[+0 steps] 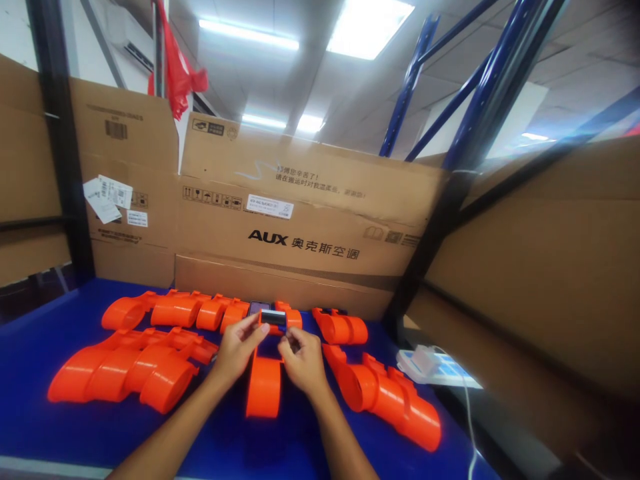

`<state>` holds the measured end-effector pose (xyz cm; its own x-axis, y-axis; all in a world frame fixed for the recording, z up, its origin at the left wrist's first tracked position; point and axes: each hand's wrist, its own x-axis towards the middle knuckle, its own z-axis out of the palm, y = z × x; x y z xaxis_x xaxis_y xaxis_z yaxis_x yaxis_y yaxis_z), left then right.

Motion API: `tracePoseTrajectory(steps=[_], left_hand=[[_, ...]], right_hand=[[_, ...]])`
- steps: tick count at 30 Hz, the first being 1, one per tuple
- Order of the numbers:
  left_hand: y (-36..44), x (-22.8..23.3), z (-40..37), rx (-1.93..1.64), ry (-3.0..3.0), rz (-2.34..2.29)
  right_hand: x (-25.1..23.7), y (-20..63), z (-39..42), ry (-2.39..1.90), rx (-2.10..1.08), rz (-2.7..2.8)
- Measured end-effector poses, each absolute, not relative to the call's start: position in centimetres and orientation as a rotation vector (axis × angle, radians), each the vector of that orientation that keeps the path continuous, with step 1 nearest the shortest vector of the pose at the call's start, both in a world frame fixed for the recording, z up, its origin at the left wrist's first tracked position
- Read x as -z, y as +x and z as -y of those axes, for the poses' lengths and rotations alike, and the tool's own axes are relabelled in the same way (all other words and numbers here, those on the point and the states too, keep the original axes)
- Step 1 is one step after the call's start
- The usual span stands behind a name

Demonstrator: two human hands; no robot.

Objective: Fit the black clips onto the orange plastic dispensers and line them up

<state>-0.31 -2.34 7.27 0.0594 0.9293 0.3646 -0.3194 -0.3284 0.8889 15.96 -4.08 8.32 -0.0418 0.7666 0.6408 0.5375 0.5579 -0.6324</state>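
Observation:
An orange plastic part (264,387) with a round end lies on the blue table (40,347) between my hands. My left hand (240,348) pinches its far end, where a small black piece (273,317) sits. My right hand (301,360) grips the same end from the right, fingers curled. Both forearms reach in from the bottom edge.
Rows of like orange parts lie at the left (125,373), at the back (175,310) and at the right (385,397). Cardboard boxes (300,227) wall the back and sides. A white charger with cable (425,363) rests at the table's right edge.

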Motion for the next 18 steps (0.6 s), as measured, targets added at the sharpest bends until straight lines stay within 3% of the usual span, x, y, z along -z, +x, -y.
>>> tracePoseTrajectory(steps=[18], left_hand=[[-0.05,-7.33,2.41,-1.559,1.020,-0.746]], right_hand=[[-7.51,15.85,3.51,-1.072,-0.385,1.629]])
